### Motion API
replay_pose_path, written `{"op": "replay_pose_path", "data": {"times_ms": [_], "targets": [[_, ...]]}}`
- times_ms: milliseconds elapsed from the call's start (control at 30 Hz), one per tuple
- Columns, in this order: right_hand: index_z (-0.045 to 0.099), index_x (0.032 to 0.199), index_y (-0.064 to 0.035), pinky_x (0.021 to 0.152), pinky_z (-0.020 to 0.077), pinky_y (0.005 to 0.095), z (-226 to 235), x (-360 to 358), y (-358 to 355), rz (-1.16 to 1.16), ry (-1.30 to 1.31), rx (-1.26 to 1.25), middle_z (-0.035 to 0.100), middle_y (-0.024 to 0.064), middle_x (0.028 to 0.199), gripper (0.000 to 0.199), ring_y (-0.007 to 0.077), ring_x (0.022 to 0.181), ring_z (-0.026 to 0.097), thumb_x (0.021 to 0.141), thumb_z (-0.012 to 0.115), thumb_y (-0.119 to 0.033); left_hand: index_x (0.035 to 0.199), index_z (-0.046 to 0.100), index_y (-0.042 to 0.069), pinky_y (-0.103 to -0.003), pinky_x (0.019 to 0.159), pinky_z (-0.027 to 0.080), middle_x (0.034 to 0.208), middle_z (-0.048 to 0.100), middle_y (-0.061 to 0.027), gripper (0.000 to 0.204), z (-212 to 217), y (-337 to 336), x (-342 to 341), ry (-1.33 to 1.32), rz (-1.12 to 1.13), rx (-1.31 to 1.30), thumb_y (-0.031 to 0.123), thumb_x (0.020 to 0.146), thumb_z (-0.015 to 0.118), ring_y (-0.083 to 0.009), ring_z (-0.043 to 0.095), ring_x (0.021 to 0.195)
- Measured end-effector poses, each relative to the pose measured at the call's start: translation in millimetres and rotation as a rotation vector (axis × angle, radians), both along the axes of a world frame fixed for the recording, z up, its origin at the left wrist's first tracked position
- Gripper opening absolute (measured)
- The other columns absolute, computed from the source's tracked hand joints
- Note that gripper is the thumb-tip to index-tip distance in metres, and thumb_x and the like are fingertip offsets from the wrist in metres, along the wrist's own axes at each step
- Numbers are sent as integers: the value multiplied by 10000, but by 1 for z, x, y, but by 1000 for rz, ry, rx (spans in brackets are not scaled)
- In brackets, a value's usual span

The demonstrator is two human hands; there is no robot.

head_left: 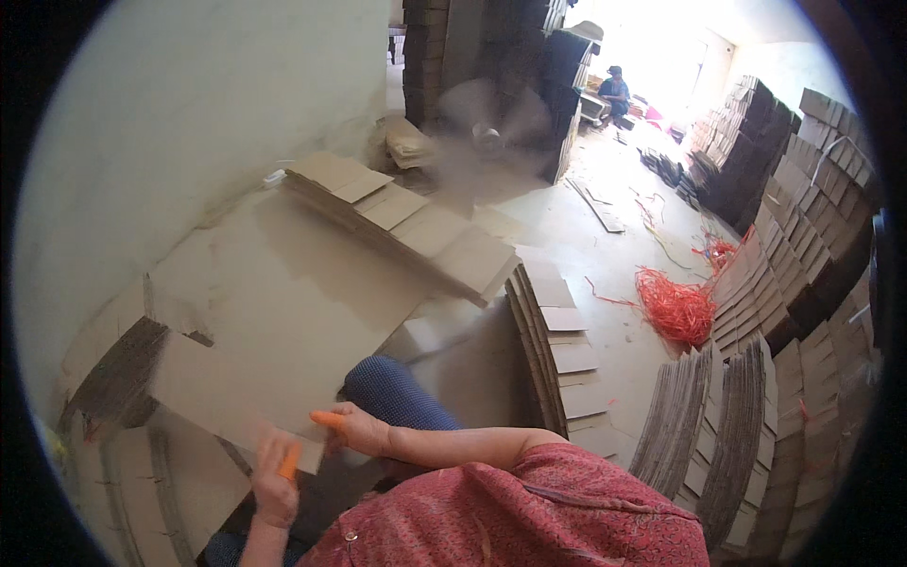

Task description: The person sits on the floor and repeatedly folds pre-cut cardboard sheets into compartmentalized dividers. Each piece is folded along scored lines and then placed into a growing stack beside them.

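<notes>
- Both hands are seen low in the frame, left of centre; the left hand (pixel 274 487) is clenched around a short orange piece (pixel 289 462), and the right hand (pixel 364 430) is closed on a second orange piece (pixel 328 419) that juts out toward the left.
- Whether the two pieces are ends of one strap cannot be told, since motion blur hides it.
- A large flat cardboard sheet (pixel 274 312) lies just above the hands, pale brown, smooth and unfolded, spread across the worktop toward the wall.
- By the look of it, the work is judged to be early or midway: this sheet is not seen tied.
- A slanting stack of flattened boxes (pixel 416 231) rests at upper centre, and further stacks (pixel 557 350) stand on edge to the right.
- A tangle of orange strapping (pixel 675 307) lies on the floor at right.
- Another person (pixel 615 87) is seated far off at the top.
</notes>
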State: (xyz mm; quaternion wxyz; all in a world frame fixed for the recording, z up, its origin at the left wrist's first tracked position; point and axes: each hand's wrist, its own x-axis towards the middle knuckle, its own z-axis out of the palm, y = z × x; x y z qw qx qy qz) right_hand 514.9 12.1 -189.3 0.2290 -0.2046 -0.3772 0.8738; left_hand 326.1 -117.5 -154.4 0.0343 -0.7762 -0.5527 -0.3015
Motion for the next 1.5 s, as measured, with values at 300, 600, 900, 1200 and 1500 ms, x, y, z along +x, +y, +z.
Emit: {"op": "replay_pose_path", "data": {"times_ms": [300, 600, 900, 1200, 1500], "targets": [[637, 1087, 9, 755, 549, 402, -22, 2, -4, -105, -225, -25, 666, 116, 1014, 282, 245, 903, 653, 930, 560, -212, 1045, 659, -16, -417, 860, 484, 1119, 600, -184, 286, -57, -52, 27, -72, 60, 1, 82, 778, 690, -347, 589, 1021], [621, 1118, 29, 806, 547, 432, -21, -2, -5, -80, -282, 23, 659, 143, 1059, 342, 268, 930, 654, 908, 598, -240, 877, 648, -17, -433, 660, 490, 842, 634, -177, 234, -135, -67, 11, -266, -6, -773, 207, 811, 667, -367, 609, 682], [619, 1131, 29, 817, 550, 425, -12, 0, -8, -52, -280, 22, 663, 139, 1059, 350, 265, 938, 659, 918, 585, -246, 885, 649, -12, -448, 671, 485, 842, 633, -190, 231, -153, -68, 1, -308, 135, -1189, 211, 823, 651, -382, 609, 713], [628, 1103, 38, 786, 562, 430, -26, -5, -5, -56, -274, 1, 668, 150, 1035, 322, 273, 904, 670, 921, 575, -222, 892, 649, -7, -462, 681, 480, 843, 631, -202, 230, -148, -59, 2, -319, 176, -1231, 216, 835, 635, -397, 608, 744], [629, 1093, 37, 763, 565, 423, -22, 2, -7, -73, -237, -15, 677, 137, 997, 310, 262, 885, 670, 918, 580, -214, 900, 650, -2, -477, 692, 475, 843, 629, -215, 230, -147, -58, 3, -318, 195, -1240, 220, 847, 618, -412, 607, 775]]}}
